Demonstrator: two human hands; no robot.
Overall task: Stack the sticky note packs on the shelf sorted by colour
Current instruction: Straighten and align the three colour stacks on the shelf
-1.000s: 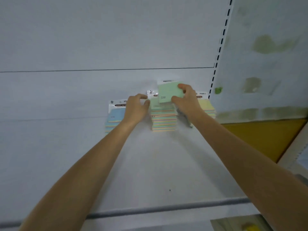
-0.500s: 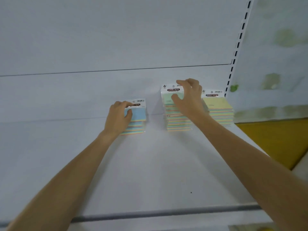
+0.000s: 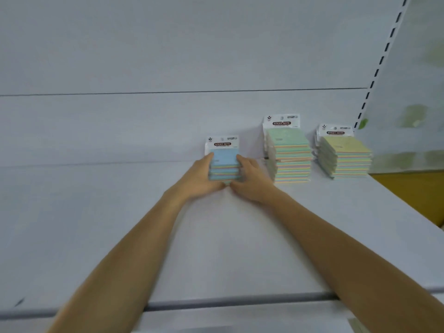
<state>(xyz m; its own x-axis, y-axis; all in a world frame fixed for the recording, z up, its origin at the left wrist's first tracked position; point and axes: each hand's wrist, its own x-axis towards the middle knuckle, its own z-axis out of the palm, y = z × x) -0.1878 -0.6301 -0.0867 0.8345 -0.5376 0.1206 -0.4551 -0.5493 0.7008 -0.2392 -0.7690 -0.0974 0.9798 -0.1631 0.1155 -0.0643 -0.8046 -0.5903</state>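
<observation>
Three stacks of sticky note packs stand at the back of the white shelf (image 3: 216, 248). The blue-topped stack (image 3: 224, 158) is the shortest and sits on the left. My left hand (image 3: 200, 177) grips its left side and my right hand (image 3: 249, 180) grips its right side, thumbs meeting at the front. The lower front of this stack is hidden by my hands. A taller green-topped stack (image 3: 289, 152) stands to its right, untouched. A yellow-topped stack (image 3: 346, 156) stands farthest right.
The shelf's back panel (image 3: 168, 68) rises right behind the stacks. A slotted upright (image 3: 377, 70) runs along the right end. A grey front rail (image 3: 240, 302) edges the shelf near me. A yellow-brown surface (image 3: 413, 193) lies beyond the shelf's right end.
My right hand left the top of the green stack and came across to the right side of the blue stack. My left hand stays on the blue stack.
</observation>
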